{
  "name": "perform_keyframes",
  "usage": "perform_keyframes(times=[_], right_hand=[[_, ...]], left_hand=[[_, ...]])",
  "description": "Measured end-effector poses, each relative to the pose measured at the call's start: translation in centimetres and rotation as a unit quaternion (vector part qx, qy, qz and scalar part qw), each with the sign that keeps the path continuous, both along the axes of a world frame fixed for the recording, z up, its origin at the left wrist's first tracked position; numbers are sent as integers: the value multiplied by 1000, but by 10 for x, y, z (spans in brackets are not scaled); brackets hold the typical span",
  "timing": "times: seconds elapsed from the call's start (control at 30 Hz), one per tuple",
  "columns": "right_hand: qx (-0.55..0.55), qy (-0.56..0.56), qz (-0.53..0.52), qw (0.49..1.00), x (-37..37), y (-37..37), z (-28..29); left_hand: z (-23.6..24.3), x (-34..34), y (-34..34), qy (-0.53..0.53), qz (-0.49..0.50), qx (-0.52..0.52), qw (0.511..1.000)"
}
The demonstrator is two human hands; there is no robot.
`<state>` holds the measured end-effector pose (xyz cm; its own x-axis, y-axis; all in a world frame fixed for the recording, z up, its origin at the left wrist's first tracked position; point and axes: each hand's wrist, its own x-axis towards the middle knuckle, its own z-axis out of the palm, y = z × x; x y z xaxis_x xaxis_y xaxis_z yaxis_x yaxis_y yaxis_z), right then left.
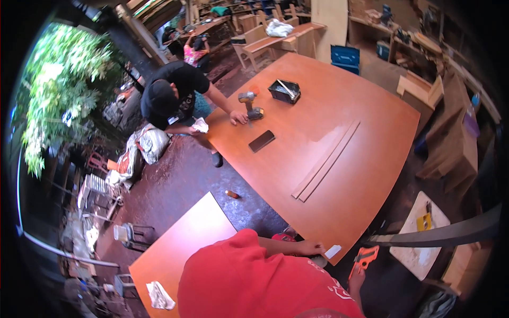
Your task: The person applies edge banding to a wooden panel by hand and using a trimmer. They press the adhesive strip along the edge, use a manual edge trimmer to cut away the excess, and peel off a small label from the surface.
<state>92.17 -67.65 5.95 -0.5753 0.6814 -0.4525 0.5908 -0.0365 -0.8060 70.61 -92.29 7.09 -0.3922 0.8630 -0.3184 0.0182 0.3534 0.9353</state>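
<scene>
My left hand (pixel 311 247) rests at the near corner of the large orange-brown tabletop (pixel 376 127), fingers lying on the surface. Just right of its fingertips, on that corner, is a small white rectangular piece (pixel 333 251). Low on the right, my right hand (pixel 357 276) is closed around an orange-and-black hand tool (pixel 365 257), held beside the corner; its exact kind is unclear. Two long thin wooden strips (pixel 330 161) lie across the tabletop. Farther off are a dark flat rectangular object (pixel 262 141), a cordless drill (pixel 250 106) and a black bin (pixel 284 91).
A co-worker in black (pixel 172 90) leans over the far left edge, holding a white cloth (pixel 200 125). A second orange board (pixel 183 241) with a crumpled cloth (pixel 159 296) is at my left. A bottle-like object (pixel 231 194) lies on the floor. At right are a pale board (pixel 419 244) and a dark beam (pixel 450 233).
</scene>
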Motion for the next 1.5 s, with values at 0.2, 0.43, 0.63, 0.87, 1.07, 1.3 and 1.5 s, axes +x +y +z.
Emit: perform_keyframes(times=[0.2, 0.43, 0.63, 0.87, 1.07, 1.3, 1.5], right_hand=[[-88, 94, 47, 991, -102, -81, 86], [-43, 88, 68, 993, -169, -115, 76], [-117, 64, 26, 991, -232, -143, 71], [-50, 62, 11, 997, -255, -158, 49], [-73, 60, -18, 995, -268, -158, 79], [10, 90, 12, 996, -264, -151, 101], [-14, 122, 24, 992, -243, -144, 135]], left_hand=[[44, -27, 46, -89, 97, 76, 988], [51, -96, 26, -223, 33, 10, 974], [44, -164, 1, -148, -16, -27, 988], [44, -218, -8, 18, -119, -80, 989], [31, -213, 0, -195, -26, -15, 980], [37, -205, 3, -239, 50, 57, 968], [76, -193, -1, -315, 20, 57, 947]])
